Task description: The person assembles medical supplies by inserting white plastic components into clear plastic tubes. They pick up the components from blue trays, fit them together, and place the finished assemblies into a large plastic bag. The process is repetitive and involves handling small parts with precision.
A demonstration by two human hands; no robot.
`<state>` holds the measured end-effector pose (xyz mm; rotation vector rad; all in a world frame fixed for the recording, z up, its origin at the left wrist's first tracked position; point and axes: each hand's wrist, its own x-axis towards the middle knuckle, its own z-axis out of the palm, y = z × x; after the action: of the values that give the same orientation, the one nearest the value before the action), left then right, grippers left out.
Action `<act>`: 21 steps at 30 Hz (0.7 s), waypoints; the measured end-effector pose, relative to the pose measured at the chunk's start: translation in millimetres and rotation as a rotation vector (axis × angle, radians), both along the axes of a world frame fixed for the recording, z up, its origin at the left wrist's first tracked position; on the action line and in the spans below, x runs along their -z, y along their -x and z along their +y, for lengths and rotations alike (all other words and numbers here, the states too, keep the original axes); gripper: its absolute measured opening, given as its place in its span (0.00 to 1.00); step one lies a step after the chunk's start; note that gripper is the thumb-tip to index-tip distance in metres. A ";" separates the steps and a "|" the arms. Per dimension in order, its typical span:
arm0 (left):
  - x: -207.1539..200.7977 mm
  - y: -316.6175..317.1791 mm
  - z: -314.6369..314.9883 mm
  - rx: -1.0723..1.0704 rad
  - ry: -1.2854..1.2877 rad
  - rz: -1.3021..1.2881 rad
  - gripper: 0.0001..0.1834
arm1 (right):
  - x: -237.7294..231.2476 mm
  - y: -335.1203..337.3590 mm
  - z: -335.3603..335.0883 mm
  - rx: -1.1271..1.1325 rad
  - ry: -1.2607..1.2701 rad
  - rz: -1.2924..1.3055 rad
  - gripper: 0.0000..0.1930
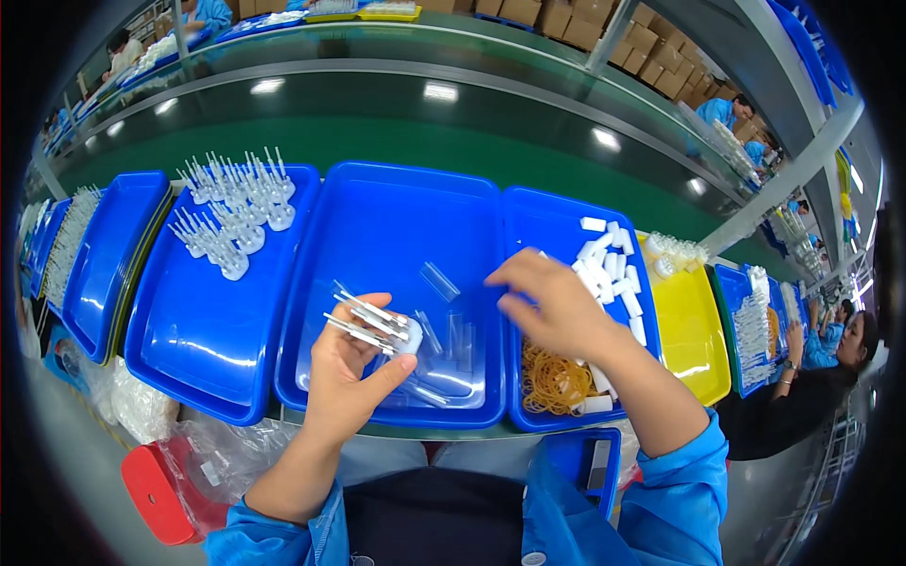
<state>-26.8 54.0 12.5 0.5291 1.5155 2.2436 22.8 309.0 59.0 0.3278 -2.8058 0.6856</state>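
Observation:
In my left hand (354,373) is a white plastic piece with a rounded base (408,337) and several thin rods, tilted so that the rods point left. My fingers and thumb close around its base over the middle blue tray (377,189). Under and beside it lie several clear tubes (439,281). My right hand (552,307) hovers between the middle tray and the right blue tray (528,212), its visible fingertips apart and nothing seen between them. Short white cylinders (604,269) and a heap of tan rubber bands (557,379) fill part of the right tray.
Upright white rodded pieces (236,208) stand in the left blue tray (203,349). A yellow tray (684,321) with clear parts lies at right. Beyond runs a green conveyor belt (377,123). A red stool (156,491) stands lower left; a co-worker (812,377) sits far right.

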 end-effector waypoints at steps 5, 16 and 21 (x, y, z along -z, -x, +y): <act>-10.5 -6.1 9.3 0.051 0.098 0.365 0.31 | 27.6 -6.5 50.2 0.392 -0.145 -0.040 0.09; -19.0 -23.8 -14.9 0.052 0.288 0.496 0.23 | 6.5 -15.2 45.5 0.510 0.100 -0.193 0.07; -15.9 -33.5 -16.3 0.021 0.197 0.408 0.22 | -18.9 -56.7 5.7 0.352 0.832 -0.112 0.09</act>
<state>6.7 37.7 28.4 0.9793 1.8889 2.0219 79.5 314.8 77.9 -0.3534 -2.2913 1.6829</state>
